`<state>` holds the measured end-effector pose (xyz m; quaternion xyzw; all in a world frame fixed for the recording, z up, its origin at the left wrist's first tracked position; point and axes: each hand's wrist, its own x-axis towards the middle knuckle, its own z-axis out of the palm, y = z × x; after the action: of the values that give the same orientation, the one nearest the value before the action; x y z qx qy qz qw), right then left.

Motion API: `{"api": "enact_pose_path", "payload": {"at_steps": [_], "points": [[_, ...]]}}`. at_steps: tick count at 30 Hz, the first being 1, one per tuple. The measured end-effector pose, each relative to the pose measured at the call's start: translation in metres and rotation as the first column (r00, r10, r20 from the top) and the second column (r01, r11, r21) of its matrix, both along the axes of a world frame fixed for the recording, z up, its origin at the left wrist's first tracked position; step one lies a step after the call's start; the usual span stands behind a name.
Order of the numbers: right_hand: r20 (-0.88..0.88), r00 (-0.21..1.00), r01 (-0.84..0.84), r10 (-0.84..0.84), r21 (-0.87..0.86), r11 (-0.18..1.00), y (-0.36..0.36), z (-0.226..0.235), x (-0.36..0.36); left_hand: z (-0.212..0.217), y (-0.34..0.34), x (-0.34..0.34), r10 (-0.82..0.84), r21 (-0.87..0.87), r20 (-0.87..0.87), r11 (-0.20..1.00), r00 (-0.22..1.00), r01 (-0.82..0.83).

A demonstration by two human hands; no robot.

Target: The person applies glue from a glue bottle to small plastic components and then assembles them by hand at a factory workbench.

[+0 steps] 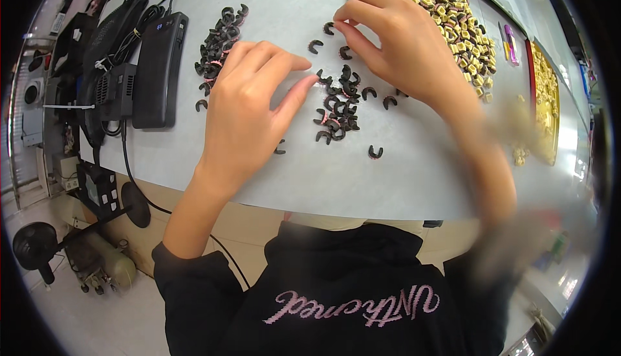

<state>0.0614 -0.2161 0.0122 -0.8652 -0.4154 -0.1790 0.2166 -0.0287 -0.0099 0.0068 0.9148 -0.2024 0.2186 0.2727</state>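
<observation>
A person in a black top leans over a pale grey counter (388, 181), both bare hands at work among small black C-shaped clips. The left hand (249, 110) rests palm down, its grip narrow: thumb and forefinger nearly meet at their tips, right at the edge of a loose scatter of black clips (339, 103) that lies just beyond and to the right of those fingertips; whether a clip sits between them cannot be told. The right hand (394, 39), with a ring on one finger, reaches in from the right, its grip pinched closed with thumb and forefinger tips together just above the same scatter; anything held there is too small to make out. A few single clips lie apart, one nearer the person than the scatter (375, 152). Beyond the left hand's knuckles sits a second pile of black clips with pink touches (220, 42). Behind the right hand spreads a wide heap of small yellowish square parts (462, 22), and further right a tray of yellow parts (546, 90) with a narrow pink-and-yellow object (510, 42) beside it. To the left of the left hand lies a flat black rectangular device (160, 71) with black cables (126, 22) bundled alongside.
</observation>
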Motion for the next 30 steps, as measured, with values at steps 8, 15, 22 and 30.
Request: {"api": "enact_pose_path", "payload": {"at_steps": [8,15,22,30], "points": [[-0.223,0.939,-0.264,0.263,0.024,0.964,-0.025,0.007,-0.022,0.005,-0.018,0.009,-0.076,0.013,-0.163,0.997,0.984,0.079],[-0.121,0.959,-0.270,0.258,-0.098,0.958,-0.017,0.002,-0.016,0.003,-0.010,0.011,-0.077,0.004,-0.206,0.997,0.976,0.080],[-0.009,0.959,-0.282,0.282,0.016,0.959,-0.005,-0.006,-0.013,0.004,-0.006,0.011,-0.071,-0.029,-0.220,0.997,0.973,0.066],[-0.071,0.945,-0.316,0.320,0.054,0.947,-0.008,-0.004,-0.015,0.002,0.000,0.011,-0.079,-0.047,-0.223,0.996,0.972,0.070]]}}
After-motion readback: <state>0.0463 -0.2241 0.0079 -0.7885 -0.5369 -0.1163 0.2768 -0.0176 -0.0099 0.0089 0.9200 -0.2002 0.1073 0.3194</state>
